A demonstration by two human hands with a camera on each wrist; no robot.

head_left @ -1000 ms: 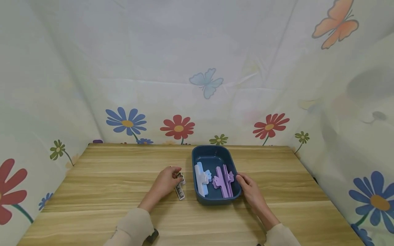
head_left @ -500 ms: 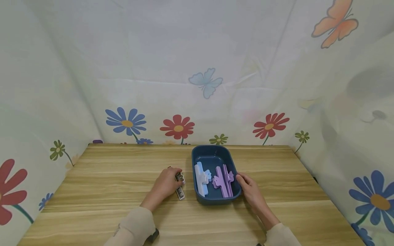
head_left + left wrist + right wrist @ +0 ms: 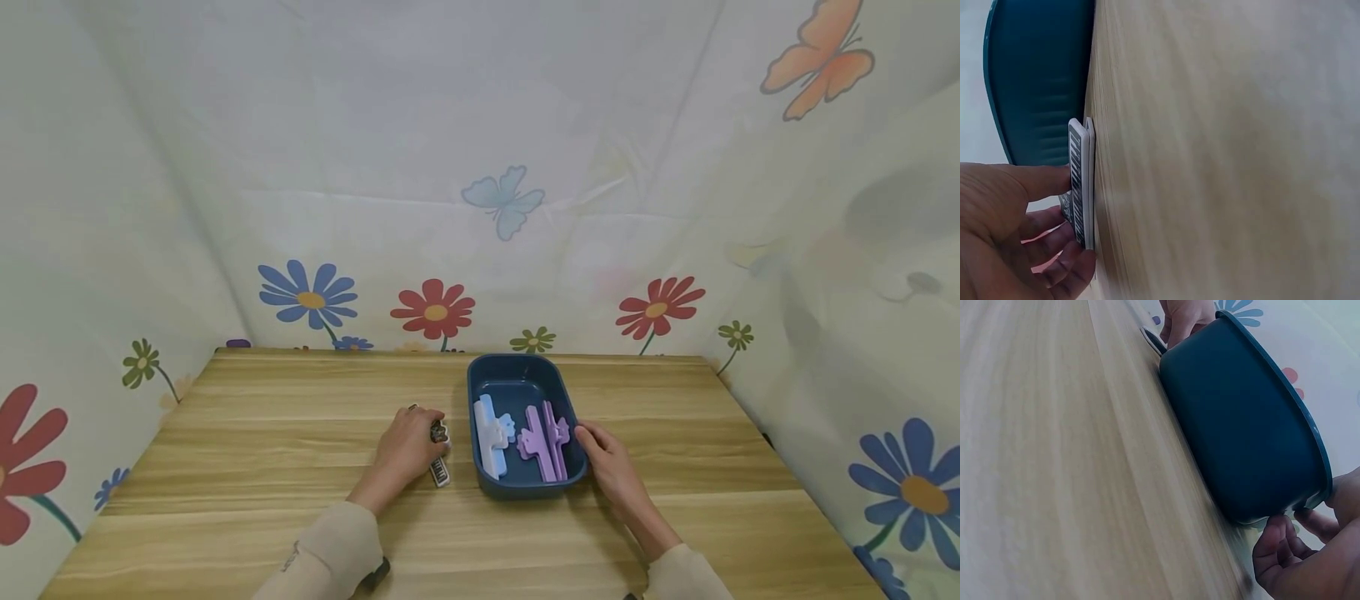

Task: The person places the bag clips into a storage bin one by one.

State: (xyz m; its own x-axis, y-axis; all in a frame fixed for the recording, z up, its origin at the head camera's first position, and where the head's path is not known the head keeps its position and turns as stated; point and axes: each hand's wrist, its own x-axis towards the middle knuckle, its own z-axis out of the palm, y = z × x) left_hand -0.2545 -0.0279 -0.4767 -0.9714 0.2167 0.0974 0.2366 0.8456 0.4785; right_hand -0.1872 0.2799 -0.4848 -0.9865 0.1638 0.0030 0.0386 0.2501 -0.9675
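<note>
My left hand (image 3: 405, 448) holds a black-and-white bag clip (image 3: 440, 474) with a piano-key pattern, low over the table. In the left wrist view, the thumb and fingers lie on opposite sides of this clip (image 3: 1079, 187), which stands on edge close to the wood. Right of it is a dark blue plastic bin (image 3: 525, 492). Inside lie a white-and-blue clip (image 3: 491, 437) on the left and two purple clips (image 3: 538, 446) on the right. My right hand (image 3: 613, 471) grips the bin's right side near the front corner, thumb at the rim and fingers curled below.
The wood-grain table (image 3: 285, 433) stretches out to both sides and in front of the bin. A pale cloth (image 3: 375, 167) printed with flowers and butterflies hangs behind it and along the sides. A small purple object (image 3: 238, 343) shows at the far left edge.
My left hand has shifted slightly and closed further over the piano-key clip, covering more of it. The right hand and the bin have stayed in place.
</note>
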